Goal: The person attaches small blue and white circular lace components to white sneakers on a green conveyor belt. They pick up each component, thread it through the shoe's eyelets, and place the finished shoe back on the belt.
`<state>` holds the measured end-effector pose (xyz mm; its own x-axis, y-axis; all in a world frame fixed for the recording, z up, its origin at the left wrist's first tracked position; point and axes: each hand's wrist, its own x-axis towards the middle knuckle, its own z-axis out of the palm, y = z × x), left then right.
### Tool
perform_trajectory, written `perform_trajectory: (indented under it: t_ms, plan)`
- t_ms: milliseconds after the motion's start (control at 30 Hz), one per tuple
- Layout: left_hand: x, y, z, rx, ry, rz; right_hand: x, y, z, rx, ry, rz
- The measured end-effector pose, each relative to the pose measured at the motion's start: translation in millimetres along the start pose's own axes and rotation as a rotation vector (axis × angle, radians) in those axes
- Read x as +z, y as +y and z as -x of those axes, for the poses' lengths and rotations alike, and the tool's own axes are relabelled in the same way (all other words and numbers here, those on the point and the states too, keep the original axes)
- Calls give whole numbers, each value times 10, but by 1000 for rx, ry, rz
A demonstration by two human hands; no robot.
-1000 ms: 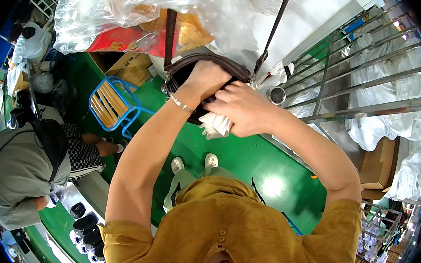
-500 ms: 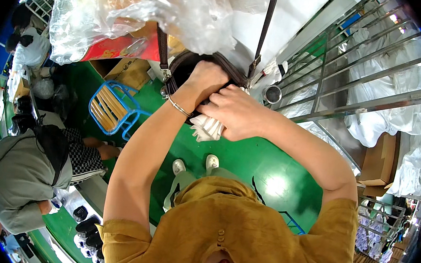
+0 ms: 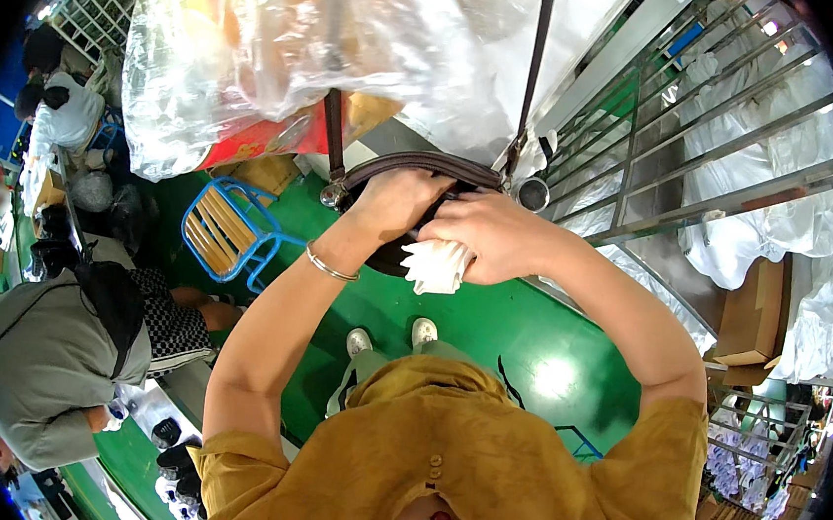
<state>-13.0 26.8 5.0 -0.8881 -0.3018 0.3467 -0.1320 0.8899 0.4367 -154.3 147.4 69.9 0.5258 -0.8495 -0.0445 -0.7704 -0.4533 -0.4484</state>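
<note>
The dark brown handbag (image 3: pixel 414 176) hangs by its straps above the green floor (image 3: pixel 490 326), its body mostly hidden behind both hands. The left hand (image 3: pixel 397 204) grips its rim; the right hand (image 3: pixel 488 232) clutches crumpled white paper (image 3: pixel 436 265) at the opening.

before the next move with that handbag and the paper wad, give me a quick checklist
1. Left hand gripping the dark brown handbag at its rim: ok.
2. Right hand holding the white paper wad at the bag's mouth: ok.
3. Wad fully inside the bag: not ok, most of it shows outside.
4. Bag mouth open wide enough: cannot tell, the hands cover it.
5. Strap taut above the bag: ok; what it hangs from is out of view.
6. Green floor around the shoes: ok.
</note>
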Motion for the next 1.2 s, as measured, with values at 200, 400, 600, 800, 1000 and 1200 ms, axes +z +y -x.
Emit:
perform_trajectory:
  t_ms: [200, 400, 600, 800, 1000, 1200]
  plan:
    - [-188, 122, -39, -147, -311, -160, 13, -41, -56, -22, 21, -33]
    - [-186, 215, 288, -180, 57, 28, -66, 22, 5, 15, 26, -86]
    - [-245, 227, 606, -217, 558, 219, -152, -12, -177, 226, 11, -137]
    - [-184, 138, 764, -537, 540, 370, 122, 43, -642, 508, 71, 323]
    - [-176, 65, 707, -579, 515, 516, 324, 5, -1087, 750, -88, 452]
    - [-289, -138, 879, -563, 624, 902, 22, -189, -1015, 488, -103, 74]
